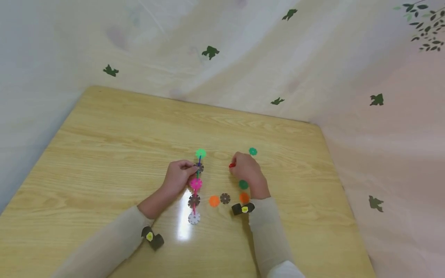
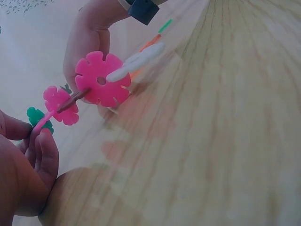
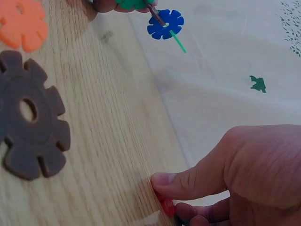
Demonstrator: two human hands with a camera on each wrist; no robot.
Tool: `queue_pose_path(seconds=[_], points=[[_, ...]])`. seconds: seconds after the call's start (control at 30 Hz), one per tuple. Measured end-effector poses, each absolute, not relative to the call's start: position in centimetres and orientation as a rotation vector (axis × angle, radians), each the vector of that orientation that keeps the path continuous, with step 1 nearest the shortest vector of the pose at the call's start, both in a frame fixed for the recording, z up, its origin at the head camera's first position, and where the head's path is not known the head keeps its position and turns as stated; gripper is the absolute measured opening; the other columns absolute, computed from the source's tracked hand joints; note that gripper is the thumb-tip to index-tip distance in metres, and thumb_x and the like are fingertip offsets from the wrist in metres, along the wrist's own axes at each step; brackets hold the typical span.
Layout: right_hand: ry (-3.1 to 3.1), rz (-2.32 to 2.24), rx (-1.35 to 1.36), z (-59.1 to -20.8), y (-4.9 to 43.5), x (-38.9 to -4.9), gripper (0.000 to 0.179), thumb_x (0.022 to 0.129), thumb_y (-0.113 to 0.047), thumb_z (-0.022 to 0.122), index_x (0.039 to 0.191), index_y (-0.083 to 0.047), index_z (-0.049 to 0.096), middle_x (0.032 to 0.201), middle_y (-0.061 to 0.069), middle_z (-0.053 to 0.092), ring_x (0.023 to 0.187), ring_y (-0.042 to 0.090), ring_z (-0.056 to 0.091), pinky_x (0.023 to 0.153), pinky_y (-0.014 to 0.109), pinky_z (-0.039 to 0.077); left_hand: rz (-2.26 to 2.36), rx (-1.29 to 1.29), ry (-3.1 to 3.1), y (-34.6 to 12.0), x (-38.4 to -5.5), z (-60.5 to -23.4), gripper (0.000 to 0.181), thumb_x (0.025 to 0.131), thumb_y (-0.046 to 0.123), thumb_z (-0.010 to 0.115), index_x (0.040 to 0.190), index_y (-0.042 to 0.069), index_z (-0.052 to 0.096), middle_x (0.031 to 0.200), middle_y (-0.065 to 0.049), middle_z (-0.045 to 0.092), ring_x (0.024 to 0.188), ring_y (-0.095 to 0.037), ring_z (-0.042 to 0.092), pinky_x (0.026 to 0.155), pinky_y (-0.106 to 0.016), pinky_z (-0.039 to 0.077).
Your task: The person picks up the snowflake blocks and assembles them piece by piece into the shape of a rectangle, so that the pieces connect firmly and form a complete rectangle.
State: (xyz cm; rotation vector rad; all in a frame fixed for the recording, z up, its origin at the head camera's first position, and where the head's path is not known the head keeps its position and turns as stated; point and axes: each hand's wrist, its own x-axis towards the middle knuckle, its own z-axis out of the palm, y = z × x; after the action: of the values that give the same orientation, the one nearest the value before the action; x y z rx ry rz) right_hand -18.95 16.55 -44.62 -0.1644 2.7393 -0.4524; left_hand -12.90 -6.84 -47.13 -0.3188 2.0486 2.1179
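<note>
My left hand (image 1: 178, 177) pinches a chain of interlocked plastic flower discs near its brown disc (image 1: 200, 168). Up from that grip the chain ends in a bright green disc (image 1: 200, 153); down toward me it runs through a pink disc (image 1: 196, 183) and another brown one (image 1: 194, 200) to a white disc (image 1: 194, 218). Several discs are joined edge-on, such as a blue disc (image 3: 165, 24). To the right of the chain, my right hand (image 1: 247, 170) holds a small red flower disc (image 3: 167, 205) between thumb and fingers, close to the tabletop. Its fingers partly hide the disc.
Loose discs lie on the wooden table (image 1: 139, 127): an orange disc (image 1: 214, 201), a brown disc (image 1: 225, 198), another orange disc (image 1: 244, 197) by the right wrist, a dark green disc (image 1: 243, 184) and a green disc (image 1: 252, 151). Pale curtains (image 1: 243, 69) hang behind the table's far edge.
</note>
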Motion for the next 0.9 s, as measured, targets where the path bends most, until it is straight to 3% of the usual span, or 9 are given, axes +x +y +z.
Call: queue_pose_path(seconds=[0.37,0.57,0.7,0.9], points=[[2.760,-0.522,-0.205,-44.9,16.1,-19.0,0.023,0.090,-0.017,0.071,0.109,-0.005,0.065,0.096,0.006,0.064,0.080,0.022,0.058,0.067,0.033,0.052,2.083,-0.308,2.089,-7.0,-13.0,-47.5,0.014,0.088,-0.002,0.070,0.096,-0.014,0.068,0.073,-0.008,0.068,0.057,-0.009,0.059,0.050,-0.018,0.052],[2.612,-1.231,-0.343,-44.7,13.6,-18.7,0.022,0.101,-0.012,0.060,0.119,-0.001,0.067,0.096,0.014,0.067,0.082,0.026,0.061,0.064,0.032,0.053,2.057,-0.244,2.075,-7.1,-13.0,-47.6,0.014,0.089,-0.001,0.070,0.097,-0.013,0.068,0.072,-0.007,0.068,0.058,-0.011,0.060,0.051,-0.020,0.053],[2.307,-1.578,-0.345,-44.7,11.7,-18.3,0.026,0.104,-0.012,0.056,0.123,0.002,0.066,0.086,0.019,0.066,0.070,0.025,0.057,0.056,0.025,0.046,1.998,-0.131,2.110,-7.3,-13.1,-47.6,0.013,0.088,0.000,0.070,0.093,-0.012,0.069,0.072,-0.008,0.068,0.057,-0.012,0.059,0.052,-0.021,0.053],[2.210,-1.674,-0.213,-45.5,10.0,-17.9,0.018,0.101,-0.006,0.057,0.107,0.007,0.067,0.068,0.005,0.060,0.057,0.013,0.050,0.053,0.021,0.043,1.977,-0.016,2.090,-7.6,-13.1,-47.4,0.010,0.087,-0.004,0.068,0.089,-0.014,0.069,0.065,-0.006,0.066,0.054,-0.013,0.058,0.050,-0.021,0.052]])
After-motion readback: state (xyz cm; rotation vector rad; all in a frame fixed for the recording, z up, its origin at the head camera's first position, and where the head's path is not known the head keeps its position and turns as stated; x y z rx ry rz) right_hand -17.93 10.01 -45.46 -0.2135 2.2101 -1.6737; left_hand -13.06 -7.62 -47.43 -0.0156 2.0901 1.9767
